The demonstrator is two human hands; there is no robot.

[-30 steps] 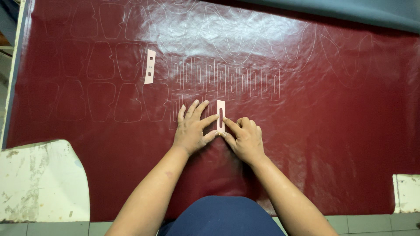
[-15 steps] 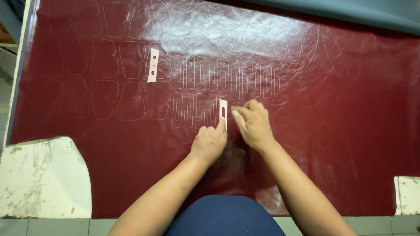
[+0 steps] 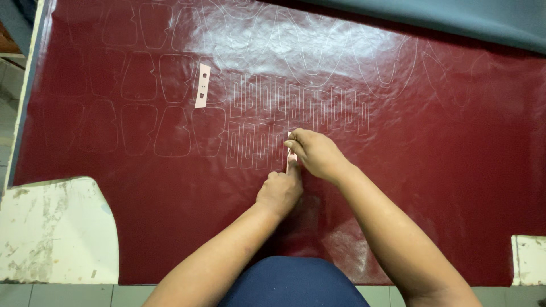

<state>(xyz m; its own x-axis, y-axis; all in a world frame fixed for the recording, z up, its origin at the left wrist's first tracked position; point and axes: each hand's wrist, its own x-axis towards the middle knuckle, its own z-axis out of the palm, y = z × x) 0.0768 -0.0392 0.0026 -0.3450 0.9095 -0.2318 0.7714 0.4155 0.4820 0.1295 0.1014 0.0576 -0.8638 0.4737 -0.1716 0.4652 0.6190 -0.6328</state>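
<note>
- Near the middle of the worktop, the left hand (image 3: 280, 193) presses a narrow pale template (image 3: 290, 152) flat on the dark red leather sheet (image 3: 443, 170).
- The right hand (image 3: 315, 153) pinches its upper end, fingers closed.
- Steady downward pressure should keep the outline true.
- A second template (image 3: 202, 86) lies toward the far left corner.

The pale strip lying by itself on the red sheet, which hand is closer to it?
Left. The left hand lies below and right of the loose strip; the right hand sits farther right. Neither touches it.
</note>
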